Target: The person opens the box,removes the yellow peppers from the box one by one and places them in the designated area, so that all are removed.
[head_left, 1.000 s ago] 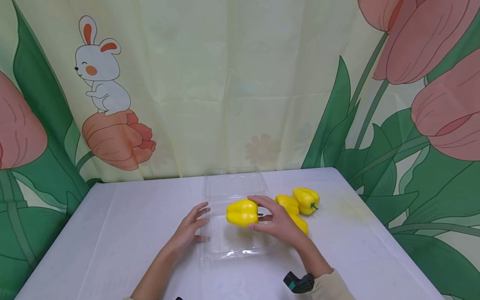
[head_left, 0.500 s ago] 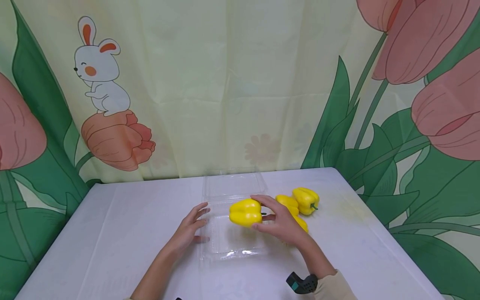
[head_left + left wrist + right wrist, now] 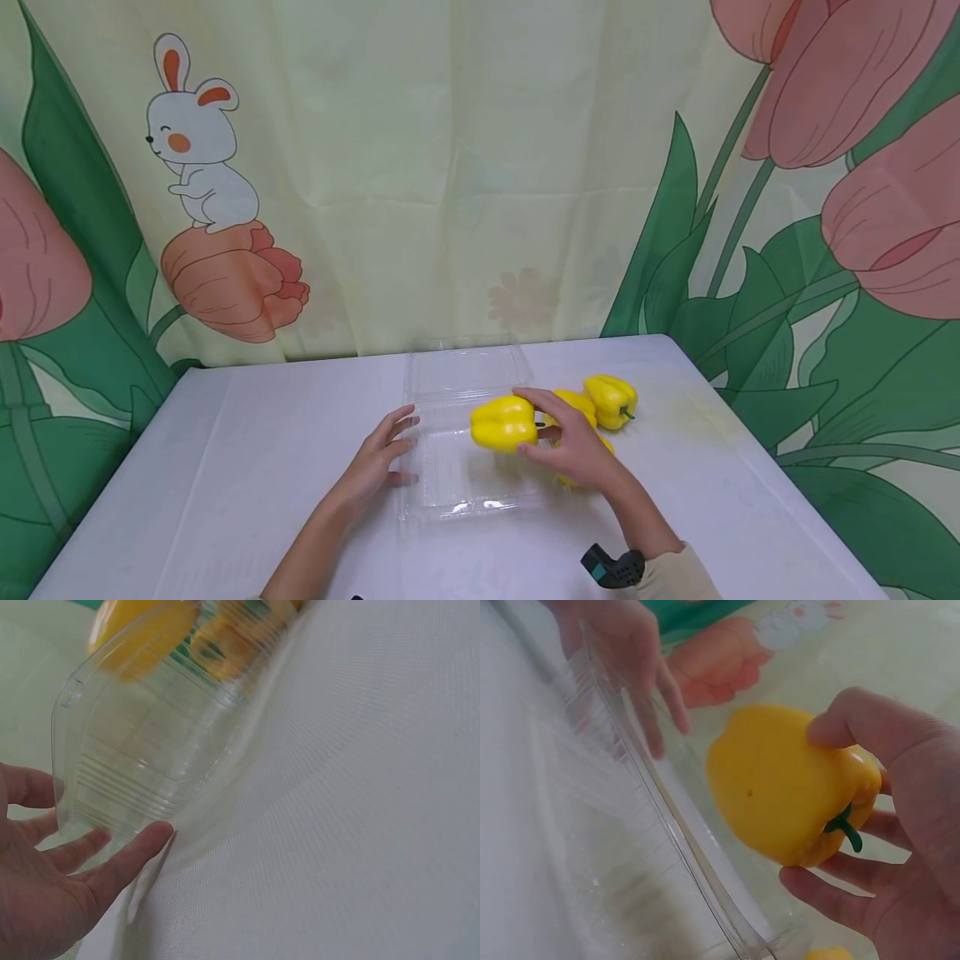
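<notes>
My right hand (image 3: 573, 442) holds a yellow bell pepper (image 3: 503, 424) by its stem end, thumb on one side and fingers on the other. The pepper is raised above a clear plastic clamshell box (image 3: 450, 492), its green stem (image 3: 846, 827) pointing back toward the palm in the right wrist view. At the box's left side, my left hand (image 3: 378, 458) rests with fingers spread and fairly straight; in the left wrist view the thumb (image 3: 154, 836) lies right at the box wall (image 3: 120, 780). The box's lid (image 3: 468, 369) is folded back, away from me.
Several more yellow bell peppers lie right of the box, one farther back (image 3: 611, 401) and others partly hidden behind my right hand. A white cloth covers the table (image 3: 247, 467). Behind it hangs a curtain (image 3: 375, 167) printed with a rabbit and tulips.
My right hand has drifted a little to the right with the pepper, still over the box, covering more of the peppers behind it. My left hand has stayed put.
</notes>
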A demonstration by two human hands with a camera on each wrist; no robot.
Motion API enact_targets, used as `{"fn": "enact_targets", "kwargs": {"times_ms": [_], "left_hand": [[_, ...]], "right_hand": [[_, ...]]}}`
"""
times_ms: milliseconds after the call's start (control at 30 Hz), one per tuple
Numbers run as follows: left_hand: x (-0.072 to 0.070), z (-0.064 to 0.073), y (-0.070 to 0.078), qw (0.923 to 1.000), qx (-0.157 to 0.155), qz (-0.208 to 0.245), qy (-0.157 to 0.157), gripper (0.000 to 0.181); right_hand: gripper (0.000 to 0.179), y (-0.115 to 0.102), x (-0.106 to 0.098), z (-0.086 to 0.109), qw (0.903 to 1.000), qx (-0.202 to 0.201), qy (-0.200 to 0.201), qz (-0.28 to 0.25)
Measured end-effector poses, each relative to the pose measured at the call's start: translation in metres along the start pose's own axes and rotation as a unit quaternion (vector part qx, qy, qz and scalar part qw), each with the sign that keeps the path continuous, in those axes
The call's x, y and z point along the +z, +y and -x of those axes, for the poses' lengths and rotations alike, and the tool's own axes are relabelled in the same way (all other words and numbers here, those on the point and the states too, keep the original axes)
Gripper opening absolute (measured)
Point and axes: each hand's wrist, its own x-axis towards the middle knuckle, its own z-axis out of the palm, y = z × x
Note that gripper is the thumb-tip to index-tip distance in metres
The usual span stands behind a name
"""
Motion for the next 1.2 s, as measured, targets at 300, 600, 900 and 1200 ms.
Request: {"fn": "enact_targets", "kwargs": {"times_ms": [300, 600, 900, 1200], "left_hand": [[0.000, 0.000, 0.000, 1.0000, 0.002, 0.000, -0.003, 0.054], [-0.001, 0.000, 0.000, 1.0000, 0.002, 0.000, -0.005, 0.054], [-0.001, 0.001, 0.000, 0.9999, 0.003, 0.007, -0.007, 0.054], [-0.001, 0.002, 0.001, 0.9999, 0.004, 0.003, -0.010, 0.054]], "right_hand": [[0.067, 0.002, -0.007, 0.004, 1.0000, 0.006, 0.005, 0.004], [0.066, 0.006, -0.012, 0.008, 0.9989, 0.008, 0.043, 0.017], [0.065, 0.009, -0.016, 0.010, 0.9982, -0.004, 0.055, 0.025], [0.064, 0.008, -0.022, 0.015, 0.9981, 0.011, 0.050, 0.034]]}}
